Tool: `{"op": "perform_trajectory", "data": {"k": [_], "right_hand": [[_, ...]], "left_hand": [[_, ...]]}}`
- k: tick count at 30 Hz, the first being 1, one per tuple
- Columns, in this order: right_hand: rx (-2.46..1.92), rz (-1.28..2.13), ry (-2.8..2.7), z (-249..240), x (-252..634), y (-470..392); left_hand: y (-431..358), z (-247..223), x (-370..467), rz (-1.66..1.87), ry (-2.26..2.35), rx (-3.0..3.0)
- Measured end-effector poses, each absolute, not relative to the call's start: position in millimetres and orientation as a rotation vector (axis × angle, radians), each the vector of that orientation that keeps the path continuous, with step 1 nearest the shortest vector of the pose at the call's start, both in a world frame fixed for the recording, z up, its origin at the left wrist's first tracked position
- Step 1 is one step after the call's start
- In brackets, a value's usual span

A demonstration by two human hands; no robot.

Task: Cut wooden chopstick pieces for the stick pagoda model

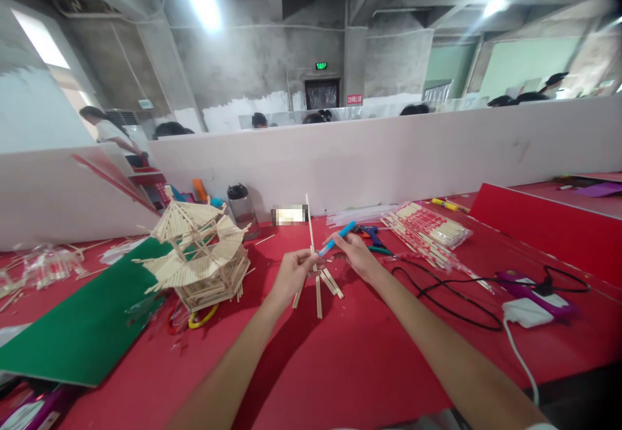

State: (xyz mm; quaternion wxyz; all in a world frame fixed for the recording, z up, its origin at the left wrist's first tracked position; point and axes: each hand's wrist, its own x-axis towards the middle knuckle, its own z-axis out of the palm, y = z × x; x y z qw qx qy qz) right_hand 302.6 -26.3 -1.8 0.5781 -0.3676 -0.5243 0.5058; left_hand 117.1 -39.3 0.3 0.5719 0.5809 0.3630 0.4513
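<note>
My left hand (293, 272) is closed around wooden sticks, with one thin stick (310, 223) rising upright above the fingers. In my right hand (358, 254) is a blue pen (346, 230), slanted so that its lower end meets the sticks by my left thumb. Whether the tip touches the wood is too small to tell. Just below my hands, several short sticks (319, 297) lie fanned out on the red table (335, 365). To the left stands a pagoda-like model (204, 261) built from thin wooden sticks.
Behind the right hand lie a glue gun (370, 232) and packs of chopsticks (427, 226). A black cable (451, 281) loops to a purple power strip (558, 304) with a white adapter (527, 312). A green board (92, 320), a bottle (240, 210) and a white partition (350, 161) also surround the workspace.
</note>
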Motion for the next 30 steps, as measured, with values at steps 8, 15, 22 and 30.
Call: {"op": "perform_trajectory", "data": {"k": [8,15,22,30], "right_hand": [[-1.439,0.366,-1.959,-13.4,331.2,-19.9],[-1.462,0.13,-2.127,-16.5,322.1,-28.3],[-0.982,0.857,-1.759,-1.2,306.8,-31.9],[-0.872,1.084,-1.548,-8.1,299.7,-31.7]], "left_hand": [[-34.6,-5.5,110.3,1.058,0.863,1.286],[-33.9,-5.6,108.7,0.936,0.848,1.354],[-38.7,-8.8,111.2,0.77,0.828,1.423],[-43.3,-7.5,112.5,0.646,0.835,1.444]]}}
